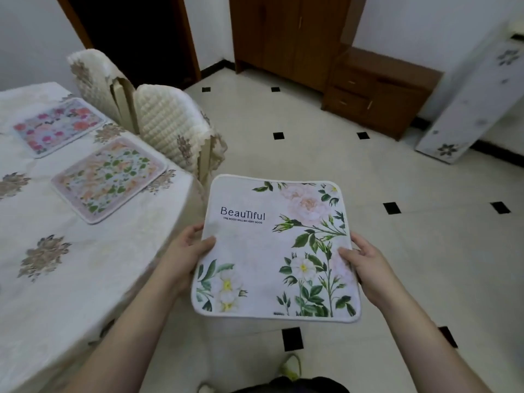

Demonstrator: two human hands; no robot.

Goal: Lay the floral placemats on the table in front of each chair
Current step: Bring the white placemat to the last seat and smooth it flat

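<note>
Both hands' fingers [350,254] curled gripping white placemat [263,259] edges

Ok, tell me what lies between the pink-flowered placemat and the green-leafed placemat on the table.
Head view: between the pink-flowered placemat and the green-leafed placemat lies only a bare strip of white embroidered tablecloth.

Bright, even indoor light, soft shadows, blurred bowed edges (wide-angle lens), sharp centre
</note>
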